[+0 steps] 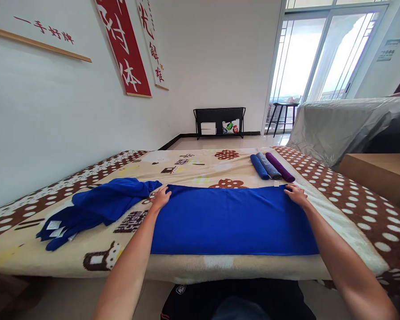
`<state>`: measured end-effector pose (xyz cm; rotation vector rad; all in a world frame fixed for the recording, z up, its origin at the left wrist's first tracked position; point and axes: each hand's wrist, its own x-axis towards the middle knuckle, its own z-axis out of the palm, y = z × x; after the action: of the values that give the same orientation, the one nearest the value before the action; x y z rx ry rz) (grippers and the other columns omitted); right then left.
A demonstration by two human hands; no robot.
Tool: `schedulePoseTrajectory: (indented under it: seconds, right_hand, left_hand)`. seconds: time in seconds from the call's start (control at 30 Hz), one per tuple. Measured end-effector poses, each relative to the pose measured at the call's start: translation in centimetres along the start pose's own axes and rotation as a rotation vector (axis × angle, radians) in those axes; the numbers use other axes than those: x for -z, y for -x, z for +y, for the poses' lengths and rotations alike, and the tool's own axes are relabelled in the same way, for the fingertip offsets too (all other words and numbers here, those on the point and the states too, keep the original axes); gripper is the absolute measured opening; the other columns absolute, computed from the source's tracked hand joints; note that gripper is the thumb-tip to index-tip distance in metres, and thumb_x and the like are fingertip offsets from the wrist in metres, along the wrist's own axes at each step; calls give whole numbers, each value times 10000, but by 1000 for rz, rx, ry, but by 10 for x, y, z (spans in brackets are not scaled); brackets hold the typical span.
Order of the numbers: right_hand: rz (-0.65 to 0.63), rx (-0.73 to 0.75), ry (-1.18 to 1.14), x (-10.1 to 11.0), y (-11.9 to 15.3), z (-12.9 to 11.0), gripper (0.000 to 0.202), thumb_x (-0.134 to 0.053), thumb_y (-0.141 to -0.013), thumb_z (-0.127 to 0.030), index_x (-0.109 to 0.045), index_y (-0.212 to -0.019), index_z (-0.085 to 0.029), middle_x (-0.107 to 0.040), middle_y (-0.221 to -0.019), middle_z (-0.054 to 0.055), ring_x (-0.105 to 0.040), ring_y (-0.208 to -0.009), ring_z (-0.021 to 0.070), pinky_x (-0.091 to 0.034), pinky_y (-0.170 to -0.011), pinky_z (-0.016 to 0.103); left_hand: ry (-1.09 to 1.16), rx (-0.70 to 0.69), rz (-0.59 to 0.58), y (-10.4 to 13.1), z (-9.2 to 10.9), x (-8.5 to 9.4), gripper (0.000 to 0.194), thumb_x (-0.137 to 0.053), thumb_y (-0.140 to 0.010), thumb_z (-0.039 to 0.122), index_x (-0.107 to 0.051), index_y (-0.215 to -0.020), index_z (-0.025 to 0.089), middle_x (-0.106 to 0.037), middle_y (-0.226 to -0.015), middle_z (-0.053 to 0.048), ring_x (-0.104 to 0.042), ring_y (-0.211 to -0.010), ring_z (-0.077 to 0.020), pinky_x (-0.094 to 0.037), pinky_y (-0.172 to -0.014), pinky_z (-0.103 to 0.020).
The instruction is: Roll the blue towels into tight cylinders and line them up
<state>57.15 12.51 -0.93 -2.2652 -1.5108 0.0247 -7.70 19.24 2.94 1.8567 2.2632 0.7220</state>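
A bright blue cloth (233, 222) lies spread in a wide, flat rectangle on the patterned blanket (183, 171) in front of me. My left hand (161, 197) is at its far left corner, fingers bent and closed on the edge. At the far right corner, my right hand (296, 194) pinches the edge beside a small white tag (276, 183). To the left of my left hand lies a second blue cloth (110, 202), crumpled, with white labels (56, 229) showing at its near end.
Three rolled cloths lie side by side beyond my right hand: a blue roll (259, 167), a grey-blue roll (268, 166) and a purple roll (280, 167). A cardboard box (380, 178) and a plastic-covered piece of furniture (340, 129) stand to the right. A black rack (219, 116) is against the back wall.
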Motion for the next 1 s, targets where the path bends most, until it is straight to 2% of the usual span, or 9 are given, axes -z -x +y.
schedulePoseTrajectory:
  seconds: [0.23,0.37,0.47,0.57,0.67,0.73,0.83,0.9,1.0]
  right_hand:
    - [73,-62,128,-15,29,-12,504,-587,-933,-427,-491,-1371,-197,-407,-1484,111,-392,-1357,309,-318,-1108,587]
    - [124,56,141,-18,47,-42,483,-590,-935,-399,-498,-1363,-195,-381,-1504,109,-355,-1384,313,-284,-1127,597]
    - [52,292,104,-26,59,-85,450,-582,-942,-405,-524,-1336,-196,-437,-1465,103,-415,-1345,289,-323,-1114,569]
    - [-31,537,52,-42,74,-142,433,-563,-952,-426,-531,-1331,-219,-458,-1449,97,-467,-1296,263,-367,-1095,535]
    - [-87,664,12,-61,89,-189,456,-562,-953,-420,-504,-1360,-223,-452,-1451,101,-477,-1285,264,-391,-1077,531]
    - [-121,688,-2,-69,93,-203,476,-574,-947,-415,-493,-1370,-212,-455,-1445,104,-480,-1284,272,-399,-1068,539]
    - [-154,643,-1,-68,86,-186,480,-570,-948,-426,-492,-1373,-218,-443,-1458,103,-466,-1297,275,-381,-1081,547]
    - [-161,562,16,-59,74,-155,490,-565,-948,-437,-487,-1380,-219,-427,-1473,105,-447,-1317,281,-358,-1096,557]
    - [-168,413,57,-38,56,-94,517,-558,-947,-456,-469,-1400,-221,-393,-1504,106,-404,-1355,294,-309,-1122,575]
  left_hand:
    - [-124,7,64,35,-4,-15,541,-607,-921,407,-467,-1409,220,-287,-1590,-110,-234,-1462,-360,-168,-1165,-658]
    - [-149,-29,82,50,17,-21,542,-562,-945,410,-444,-1429,198,-279,-1592,-138,-191,-1478,-371,-115,-1167,-671]
    - [-135,-184,40,61,65,-37,510,-565,-948,395,-461,-1412,211,-344,-1560,-119,-284,-1446,-343,-182,-1165,-647]
    - [-101,-395,-41,83,131,-70,476,-565,-952,388,-481,-1395,234,-386,-1534,-103,-379,-1393,-307,-274,-1153,-590]
    - [-77,-537,-126,109,188,-105,457,-579,-947,383,-502,-1371,231,-439,-1489,-107,-462,-1323,-291,-368,-1103,-560]
    - [-77,-581,-167,121,207,-121,462,-590,-941,381,-506,-1363,213,-465,-1463,-108,-487,-1298,-292,-397,-1078,-564]
    - [-102,-568,-199,118,199,-122,459,-584,-943,393,-509,-1361,220,-456,-1472,-107,-474,-1311,-295,-381,-1089,-570]
    - [-132,-511,-198,104,172,-107,470,-580,-943,404,-502,-1370,225,-440,-1487,-107,-455,-1329,-301,-359,-1102,-582]
    - [-187,-380,-173,76,116,-72,478,-584,-941,403,-498,-1374,217,-439,-1488,-110,-443,-1341,-309,-346,-1107,-597]
